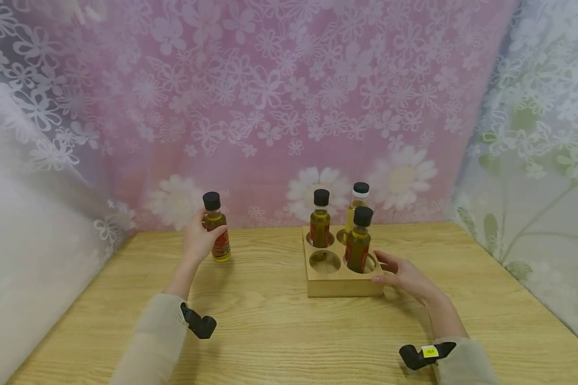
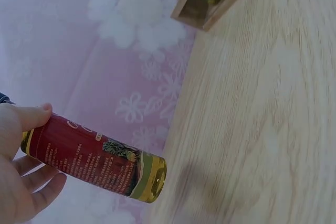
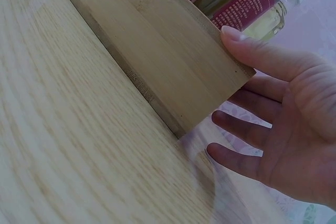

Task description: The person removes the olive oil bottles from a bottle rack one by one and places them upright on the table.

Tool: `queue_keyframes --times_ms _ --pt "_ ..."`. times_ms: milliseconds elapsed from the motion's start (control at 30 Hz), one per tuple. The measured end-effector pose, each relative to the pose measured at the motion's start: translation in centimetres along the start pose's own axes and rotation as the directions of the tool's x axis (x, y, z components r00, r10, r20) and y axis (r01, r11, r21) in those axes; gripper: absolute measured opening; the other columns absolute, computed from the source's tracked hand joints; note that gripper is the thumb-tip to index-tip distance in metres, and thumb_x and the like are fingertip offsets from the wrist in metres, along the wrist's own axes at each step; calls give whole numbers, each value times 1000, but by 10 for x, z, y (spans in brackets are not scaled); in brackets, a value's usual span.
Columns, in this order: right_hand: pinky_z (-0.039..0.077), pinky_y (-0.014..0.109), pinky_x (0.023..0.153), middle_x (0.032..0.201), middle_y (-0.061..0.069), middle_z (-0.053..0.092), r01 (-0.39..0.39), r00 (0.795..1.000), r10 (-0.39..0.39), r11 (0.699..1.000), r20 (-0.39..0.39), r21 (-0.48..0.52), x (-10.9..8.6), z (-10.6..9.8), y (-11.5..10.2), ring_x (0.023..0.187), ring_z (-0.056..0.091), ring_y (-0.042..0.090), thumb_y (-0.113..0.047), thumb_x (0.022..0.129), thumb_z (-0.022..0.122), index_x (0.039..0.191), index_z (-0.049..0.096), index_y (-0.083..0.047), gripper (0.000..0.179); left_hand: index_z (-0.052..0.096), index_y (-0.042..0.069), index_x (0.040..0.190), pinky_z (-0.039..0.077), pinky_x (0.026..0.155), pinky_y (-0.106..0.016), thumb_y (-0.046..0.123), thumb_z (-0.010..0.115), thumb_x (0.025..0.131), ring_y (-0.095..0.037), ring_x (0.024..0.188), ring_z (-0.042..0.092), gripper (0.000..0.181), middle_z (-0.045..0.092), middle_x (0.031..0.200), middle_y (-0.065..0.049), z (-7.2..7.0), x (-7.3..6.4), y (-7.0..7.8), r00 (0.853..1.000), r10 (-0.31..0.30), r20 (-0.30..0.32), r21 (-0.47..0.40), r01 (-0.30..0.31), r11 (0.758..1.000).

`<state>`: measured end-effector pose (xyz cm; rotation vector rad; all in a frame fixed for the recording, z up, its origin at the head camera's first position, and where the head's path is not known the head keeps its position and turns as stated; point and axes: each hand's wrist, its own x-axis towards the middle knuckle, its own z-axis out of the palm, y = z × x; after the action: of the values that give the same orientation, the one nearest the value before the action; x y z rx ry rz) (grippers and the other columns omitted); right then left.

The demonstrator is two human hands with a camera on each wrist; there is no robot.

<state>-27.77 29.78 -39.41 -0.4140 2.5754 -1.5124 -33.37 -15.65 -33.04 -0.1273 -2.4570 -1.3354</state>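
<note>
My left hand (image 1: 201, 238) grips a small oil bottle (image 1: 221, 243) with a black cap and red label, thumb on one side and fingers round the other. The bottle stands nearly upright, its base (image 2: 153, 179) close over the table at the left. Right of it sits a wooden rack (image 1: 344, 287) with round holes. My right hand (image 1: 409, 278) holds the rack's front right corner, thumb (image 3: 252, 45) on the front top edge and fingers along the side. Two red-labelled oil bottles stand in it, at back left (image 1: 320, 227) and front right (image 1: 358, 246). The front left hole (image 1: 325, 262) holds no bottle.
A paler oil bottle (image 1: 355, 208) with a dark cap and white collar stands in the rack's back right hole. The wooden table (image 1: 270, 337) ends at a pink flowered curtain (image 1: 265, 133) behind, with pale curtains on both sides.
</note>
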Motion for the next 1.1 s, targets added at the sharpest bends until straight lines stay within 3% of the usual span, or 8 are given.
queue_keyframes --times_ms 200,533,933,1100 --pt "28 60 100 146 28 22 2 1000 -2 1000 -4 -3 0 -1 0 129 27 48 -24 85 68 145 20 5 82 41 0 133 42 89 -55 19 65 88 -42 111 49 54 48 124 -25 -13 4 -12 999 -10 -44 69 13 998" --pt "27 60 100 147 26 23 -10 1000 10 1000 -13 5 -1 -2 3 129 26 48 -26 85 69 145 21 3 82 39 0 134 40 91 -55 23 64 88 -43 114 46 57 45 129 -26 -20 10 -24 992 -113 -54 125 119 985" --pt "27 60 100 146 28 22 5 1000 -5 1000 0 -8 -1 0 1 128 28 48 -24 86 68 145 20 5 81 39 -3 132 42 88 -56 25 62 89 -45 109 50 56 49 125 -27 -14 9 -31 994 -103 -29 175 107 979" --pt "28 60 99 147 28 21 15 1000 -15 1000 2 5 -1 0 2 128 27 49 -23 85 68 145 20 4 81 38 -2 133 42 87 -56 24 62 89 -44 109 50 57 48 125 -27 -10 9 -34 994 -95 -49 177 102 979"
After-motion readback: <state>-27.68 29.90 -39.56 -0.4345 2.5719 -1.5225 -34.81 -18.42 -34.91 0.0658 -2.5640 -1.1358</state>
